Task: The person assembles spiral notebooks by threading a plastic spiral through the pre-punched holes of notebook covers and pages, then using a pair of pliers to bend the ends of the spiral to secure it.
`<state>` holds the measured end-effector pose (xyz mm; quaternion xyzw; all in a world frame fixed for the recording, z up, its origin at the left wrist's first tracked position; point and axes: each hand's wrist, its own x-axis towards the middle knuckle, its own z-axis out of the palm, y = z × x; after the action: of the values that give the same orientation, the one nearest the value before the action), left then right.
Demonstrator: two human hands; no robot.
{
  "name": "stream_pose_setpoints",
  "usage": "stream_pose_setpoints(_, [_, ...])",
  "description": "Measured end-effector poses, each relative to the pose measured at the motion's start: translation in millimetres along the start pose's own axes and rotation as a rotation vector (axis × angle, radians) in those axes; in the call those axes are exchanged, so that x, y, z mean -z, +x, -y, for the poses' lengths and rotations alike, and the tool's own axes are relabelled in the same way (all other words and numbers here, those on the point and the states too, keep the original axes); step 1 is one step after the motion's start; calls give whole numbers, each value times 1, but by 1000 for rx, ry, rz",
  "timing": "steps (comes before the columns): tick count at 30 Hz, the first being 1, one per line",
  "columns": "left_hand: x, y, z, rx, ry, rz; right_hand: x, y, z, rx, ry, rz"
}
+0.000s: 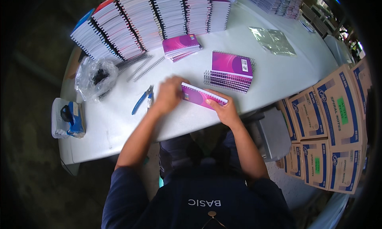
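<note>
My right hand (227,110) grips a small purple notepad (199,98) at its right end, thumb on the cover. The pad's white, hole-punched edge faces away from me, and I see no coil in it. Beside its left end is my left hand (168,94), smeared by motion, so its fingers cannot be made out. Blue-handled pliers (143,99) lie just left of that hand. Loose dark wire coils (148,69) rest beyond it. Farther off sits a pile of purple pads (181,43). A stack of spiral-bound purple notepads (232,65) stands beyond my right hand.
Tall stacks of comb-edged books (167,20) line the table's far side. On the left are a clear plastic bag (95,78) with dark contents and a blue-and-black object (73,117). A clear plastic sleeve (273,41) lies far right. Cardboard boxes (338,105) are piled right of the table.
</note>
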<state>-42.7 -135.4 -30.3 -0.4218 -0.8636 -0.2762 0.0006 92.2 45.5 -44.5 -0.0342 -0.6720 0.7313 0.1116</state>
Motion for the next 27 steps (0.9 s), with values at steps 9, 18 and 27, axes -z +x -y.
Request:
stream_pose_setpoints(9, [46,37,82,248,-155,-201,0,6,-1,109,-51,17])
stream_pose_setpoints(18, [48,-17,6,275,-540,164,-2,3,-2,18,29,15])
stream_pose_setpoints(27, [53,-9,2,18,-597,53,0,0,-1,39,-38,85])
